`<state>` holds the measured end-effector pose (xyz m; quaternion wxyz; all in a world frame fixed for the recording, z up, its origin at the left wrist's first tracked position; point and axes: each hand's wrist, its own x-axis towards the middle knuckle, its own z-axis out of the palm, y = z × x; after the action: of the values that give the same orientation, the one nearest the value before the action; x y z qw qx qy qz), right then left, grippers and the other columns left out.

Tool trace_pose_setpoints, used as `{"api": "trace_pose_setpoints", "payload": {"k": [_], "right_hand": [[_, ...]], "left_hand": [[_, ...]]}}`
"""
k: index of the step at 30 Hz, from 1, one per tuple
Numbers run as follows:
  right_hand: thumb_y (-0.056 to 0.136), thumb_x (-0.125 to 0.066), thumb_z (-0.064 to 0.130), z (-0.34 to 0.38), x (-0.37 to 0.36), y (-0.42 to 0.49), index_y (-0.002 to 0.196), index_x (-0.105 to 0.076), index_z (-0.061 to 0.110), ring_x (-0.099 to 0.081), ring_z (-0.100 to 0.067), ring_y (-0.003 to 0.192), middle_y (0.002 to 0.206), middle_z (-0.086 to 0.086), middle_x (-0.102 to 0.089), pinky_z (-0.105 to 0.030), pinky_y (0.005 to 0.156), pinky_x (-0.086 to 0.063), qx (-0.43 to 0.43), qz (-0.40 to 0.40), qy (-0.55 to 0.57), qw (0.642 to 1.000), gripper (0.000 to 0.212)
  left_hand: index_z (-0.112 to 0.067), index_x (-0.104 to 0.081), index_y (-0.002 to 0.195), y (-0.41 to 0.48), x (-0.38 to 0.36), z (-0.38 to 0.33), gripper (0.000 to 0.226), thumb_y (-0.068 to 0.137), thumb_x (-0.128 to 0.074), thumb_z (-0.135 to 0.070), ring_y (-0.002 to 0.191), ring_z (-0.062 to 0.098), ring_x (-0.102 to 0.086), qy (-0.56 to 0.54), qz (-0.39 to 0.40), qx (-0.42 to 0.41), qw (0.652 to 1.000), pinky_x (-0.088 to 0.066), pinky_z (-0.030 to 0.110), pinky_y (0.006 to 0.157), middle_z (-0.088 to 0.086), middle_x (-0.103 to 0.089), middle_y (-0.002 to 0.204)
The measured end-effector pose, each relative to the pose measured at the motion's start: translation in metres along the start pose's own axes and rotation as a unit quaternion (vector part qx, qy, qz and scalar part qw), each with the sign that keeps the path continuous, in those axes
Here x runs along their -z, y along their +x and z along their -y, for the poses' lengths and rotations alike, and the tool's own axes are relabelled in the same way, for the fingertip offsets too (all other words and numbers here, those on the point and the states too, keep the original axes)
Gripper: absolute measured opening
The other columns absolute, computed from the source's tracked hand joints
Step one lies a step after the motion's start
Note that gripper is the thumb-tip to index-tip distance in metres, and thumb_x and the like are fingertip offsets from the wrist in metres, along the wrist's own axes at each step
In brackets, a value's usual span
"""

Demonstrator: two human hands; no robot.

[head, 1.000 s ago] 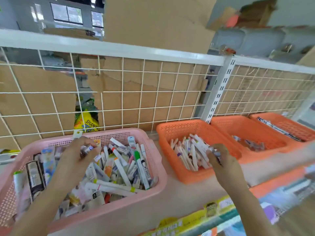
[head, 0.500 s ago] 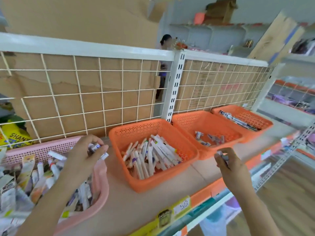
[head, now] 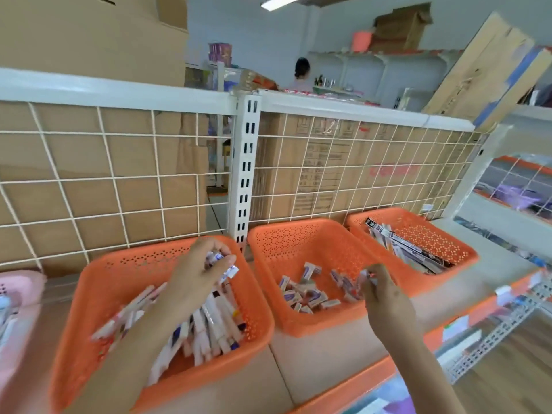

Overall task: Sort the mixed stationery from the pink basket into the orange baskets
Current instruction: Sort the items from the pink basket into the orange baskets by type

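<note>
Stationery (head: 5,315) sits in the pink basket (head: 21,282) at left; the left grip (head: 194,273) pinches white pieces (head: 231,269) over the left orange basket (head: 119,264), the right grip (head: 385,297) one small piece (head: 366,274) over the middle orange basket (head: 298,231); a loose pinch could drop either into the wrong basket.

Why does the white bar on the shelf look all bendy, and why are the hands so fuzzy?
Head view: the wide-angle lens bows the white rail and wire grid into curves; head view again: the left hand, right hand and the small items they pinch are smeared, likely motion blur; the ceiling light is blown out white.
</note>
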<state>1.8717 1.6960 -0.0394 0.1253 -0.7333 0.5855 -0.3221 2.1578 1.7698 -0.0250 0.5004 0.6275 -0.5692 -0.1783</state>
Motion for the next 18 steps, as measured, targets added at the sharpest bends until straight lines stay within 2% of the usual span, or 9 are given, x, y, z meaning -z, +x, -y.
{"api": "trace_pose_setpoints", "payload": {"k": [3,5,7,10,12,14,16,18], "right_hand": [[0.098,-0.041,0.017,-0.008,-0.005,0.019,0.094,-0.038,0.022,-0.051,-0.027,0.061,0.065,0.002,-0.054,-0.034,0.055,-0.029,0.022,0.004,0.019,1.000,0.007],[0.098,-0.041,0.014,-0.011,-0.011,0.031,0.093,-0.039,0.022,-0.045,-0.020,0.054,0.061,0.003,-0.051,-0.034,0.053,-0.026,0.032,0.021,0.032,0.999,0.010],[0.098,-0.042,0.012,-0.014,-0.017,0.042,0.097,-0.044,0.018,-0.052,-0.028,0.061,0.067,-0.003,-0.055,-0.033,0.054,-0.028,0.032,0.059,0.028,0.997,0.006],[0.096,-0.043,0.009,-0.020,-0.025,0.057,0.113,-0.045,0.011,-0.061,-0.030,0.085,0.094,-0.008,-0.063,-0.029,0.061,-0.033,0.020,0.145,-0.033,0.989,0.017],[0.094,-0.044,0.008,-0.024,-0.024,0.064,0.117,-0.047,0.015,-0.061,-0.026,0.098,0.111,-0.005,-0.063,-0.028,0.068,-0.038,0.002,0.170,-0.062,0.983,0.024],[0.090,-0.045,0.005,-0.027,-0.020,0.067,0.119,-0.052,0.019,-0.059,-0.024,0.105,0.118,0.000,-0.062,-0.030,0.078,-0.041,-0.006,0.148,-0.079,0.986,0.032],[0.084,-0.048,0.000,-0.034,-0.016,0.068,0.118,-0.056,0.019,-0.059,-0.024,0.109,0.120,0.000,-0.062,-0.033,0.086,-0.044,0.012,0.089,-0.086,0.992,0.040],[0.082,-0.053,-0.001,-0.039,-0.015,0.068,0.117,-0.058,0.015,-0.059,-0.027,0.110,0.121,-0.003,-0.062,-0.040,0.087,-0.047,0.037,0.046,-0.061,0.996,0.039]], "left_hand": [[-0.021,-0.056,0.080,0.019,-0.043,-0.014,0.015,0.089,-0.060,-0.010,0.066,0.010,-0.058,-0.012,0.065,-0.014,0.998,-0.042,0.015,0.063,0.007,-0.058,0.088],[-0.026,-0.056,0.081,0.029,-0.069,-0.019,0.016,0.089,-0.061,-0.013,0.078,0.015,-0.057,0.010,0.127,-0.020,0.992,-0.041,0.019,0.071,0.004,-0.057,0.091],[-0.032,-0.055,0.080,0.036,-0.092,-0.021,0.016,0.089,-0.061,-0.019,0.079,0.017,-0.053,0.045,0.188,-0.018,0.981,-0.040,0.025,0.072,-0.006,-0.048,0.084],[-0.032,-0.053,0.080,0.042,-0.117,-0.023,0.019,0.091,-0.058,-0.017,0.070,0.006,-0.042,0.121,0.237,-0.030,0.963,-0.038,0.022,0.068,-0.010,-0.040,0.080],[-0.027,-0.055,0.087,0.043,-0.124,-0.025,0.015,0.094,-0.051,-0.014,0.069,-0.001,-0.042,0.162,0.243,-0.041,0.956,-0.037,0.015,0.063,-0.011,-0.047,0.093],[-0.024,-0.057,0.098,0.043,-0.123,-0.026,0.012,0.096,-0.047,-0.017,0.081,-0.005,-0.046,0.210,0.212,-0.055,0.953,-0.037,0.010,0.068,-0.011,-0.050,0.110],[-0.025,-0.055,0.113,0.043,-0.115,-0.027,0.019,0.096,-0.046,-0.021,0.103,-0.003,-0.046,0.256,0.156,-0.075,0.951,-0.036,0.011,0.086,-0.014,-0.048,0.121],[-0.027,-0.049,0.125,0.041,-0.102,-0.027,0.028,0.097,-0.045,-0.026,0.121,0.002,-0.041,0.283,0.112,-0.083,0.949,-0.031,0.019,0.103,-0.014,-0.045,0.131]]}}
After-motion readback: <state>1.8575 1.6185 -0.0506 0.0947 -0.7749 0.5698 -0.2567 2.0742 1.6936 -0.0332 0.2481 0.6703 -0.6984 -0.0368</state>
